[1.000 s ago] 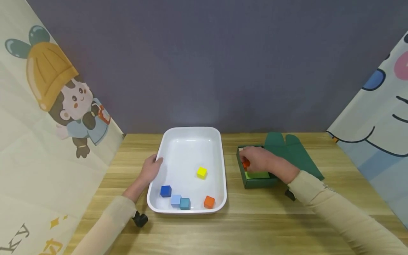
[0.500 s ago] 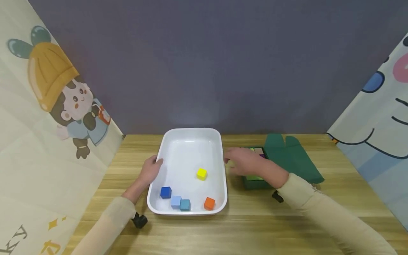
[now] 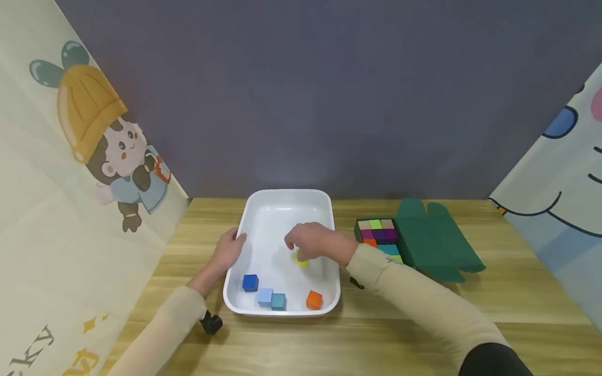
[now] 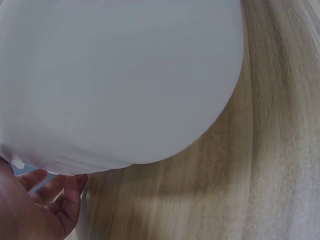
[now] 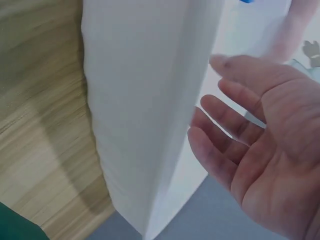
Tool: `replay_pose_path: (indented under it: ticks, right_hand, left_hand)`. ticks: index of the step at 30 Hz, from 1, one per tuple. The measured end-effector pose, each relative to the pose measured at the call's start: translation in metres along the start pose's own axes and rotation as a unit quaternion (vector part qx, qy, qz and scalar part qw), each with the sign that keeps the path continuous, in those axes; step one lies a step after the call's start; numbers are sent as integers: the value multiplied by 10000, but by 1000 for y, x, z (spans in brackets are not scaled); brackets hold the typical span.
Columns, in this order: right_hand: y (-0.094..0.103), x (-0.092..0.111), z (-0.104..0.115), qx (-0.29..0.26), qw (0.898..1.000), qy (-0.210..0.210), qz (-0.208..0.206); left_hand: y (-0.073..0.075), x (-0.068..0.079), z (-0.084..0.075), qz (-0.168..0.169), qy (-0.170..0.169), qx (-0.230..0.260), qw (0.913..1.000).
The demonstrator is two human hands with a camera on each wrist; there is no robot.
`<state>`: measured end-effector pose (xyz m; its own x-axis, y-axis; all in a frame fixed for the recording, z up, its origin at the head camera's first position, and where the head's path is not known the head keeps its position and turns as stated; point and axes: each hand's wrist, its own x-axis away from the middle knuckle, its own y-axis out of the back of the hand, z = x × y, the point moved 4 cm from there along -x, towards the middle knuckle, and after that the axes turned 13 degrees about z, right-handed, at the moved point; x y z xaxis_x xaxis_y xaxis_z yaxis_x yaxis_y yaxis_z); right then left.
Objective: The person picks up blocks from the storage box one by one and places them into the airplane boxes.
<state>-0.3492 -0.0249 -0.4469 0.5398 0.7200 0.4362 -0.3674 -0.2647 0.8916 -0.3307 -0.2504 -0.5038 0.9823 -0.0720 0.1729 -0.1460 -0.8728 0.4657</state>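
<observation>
My left hand [image 3: 228, 249] grips the left rim of a white plastic tray [image 3: 282, 210], thumb over the edge; in the left wrist view its fingers [image 4: 72, 202] lie curled beneath the tray's side. Reaching in across the right rim, my right hand [image 3: 314, 242] is over a yellow block [image 3: 302, 259] and partly covers it. In the right wrist view, the right hand [image 5: 270, 135] has loosely bent fingers and nothing shows between them. Along the tray's near end sit a dark blue block [image 3: 251, 282], a light blue block [image 3: 265, 297], a teal block [image 3: 278, 301] and an orange block [image 3: 314, 300].
Right of the tray stands a green cardboard box [image 3: 405, 249], its lid [image 3: 435, 237] folded out to the right. Rows of coloured blocks [image 3: 378, 235] fill it. A grey wall [image 3: 301, 94] rises behind the wooden table [image 3: 400, 324].
My right hand has left the green box and moved left over the tray to the yellow block. The left hand stays on the tray's rim. The blocks in the box now show.
</observation>
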Motion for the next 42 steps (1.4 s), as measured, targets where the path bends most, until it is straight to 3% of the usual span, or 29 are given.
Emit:
replay_pose_path:
  ticks: [12, 22, 26, 32, 36, 42]
  right_hand:
    - [-12, -23, 0, 74, 9977, -378, 556]
    - [-5, -13, 4, -251, 9982, -195, 516]
    - [8, 6, 8, -236, 9989, -24, 397]
    - [19, 54, 3, -386, 9992, -37, 122]
    - [17, 89, -12, -501, 9983, 15, -283]
    - [7, 129, -54, -874, 9916, 359, -881]
  left_hand:
    - [-1, -1, 3, 18, 6, 6, 10000]
    - [-1, -3, 1, -28, -41, -103, 9999]
    - [-1, -1, 3, 6, 31, -20, 10000]
    - [0, 0, 4, 38, 33, 103, 9999]
    - [1, -2, 4, 17, 57, 113, 9999]
    - [-1, -2, 6, 103, 155, 181, 9997]
